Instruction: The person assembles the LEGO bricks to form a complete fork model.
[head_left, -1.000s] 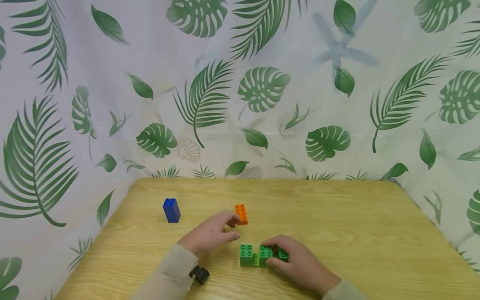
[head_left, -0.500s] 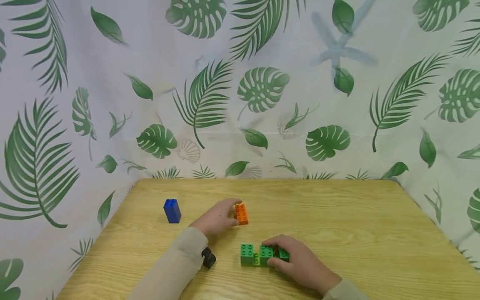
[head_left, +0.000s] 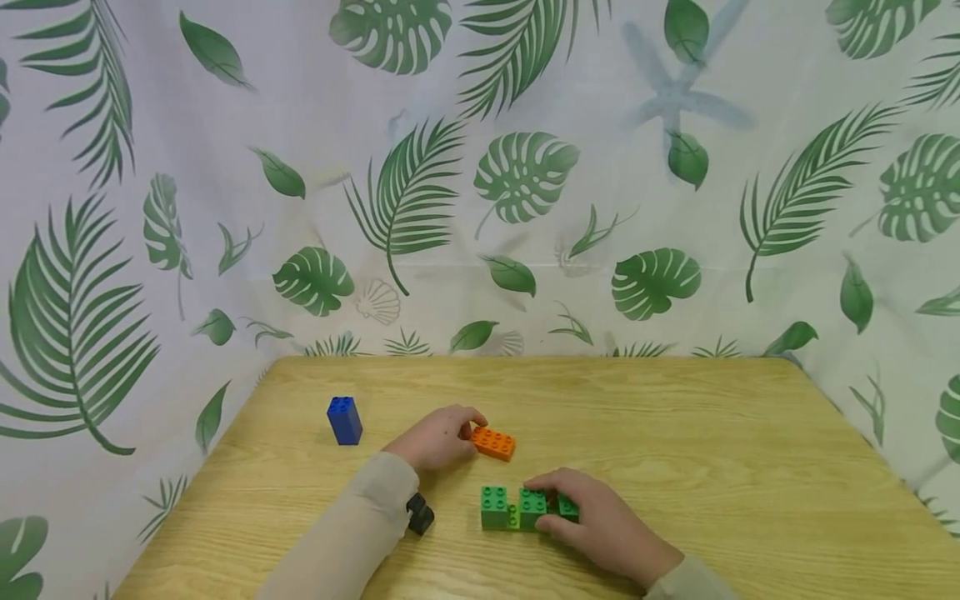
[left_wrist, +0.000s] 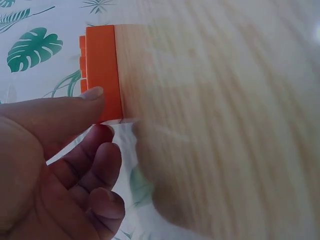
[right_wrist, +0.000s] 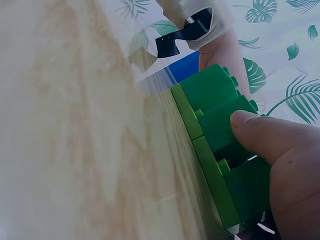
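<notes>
My left hand (head_left: pixel 438 437) pinches the near end of an orange brick (head_left: pixel 495 443) that lies flat on the table, studs up. In the left wrist view the thumb presses the side of this orange brick (left_wrist: pixel 104 65); the other fingers curl below it. My right hand (head_left: pixel 600 529) grips a row of green blocks (head_left: pixel 493 508), its thumb on the near face of the middle one. The right wrist view shows these as dark green blocks (right_wrist: pixel 207 87) standing with gaps on light green flat bricks (right_wrist: pixel 215 180). The palm side covers part of the rightmost block.
A tall blue block (head_left: pixel 345 421) stands upright on the wooden table (head_left: pixel 675 417), left of my left hand. Behind the table hangs a leaf-patterned cloth (head_left: pixel 555 292). A black wrist camera (head_left: pixel 420 514) sits on the left sleeve.
My left hand has reached forward to the orange brick and taken hold of it. The brick has turned from lengthwise to nearly crosswise. The right hand and green blocks have stayed put.
</notes>
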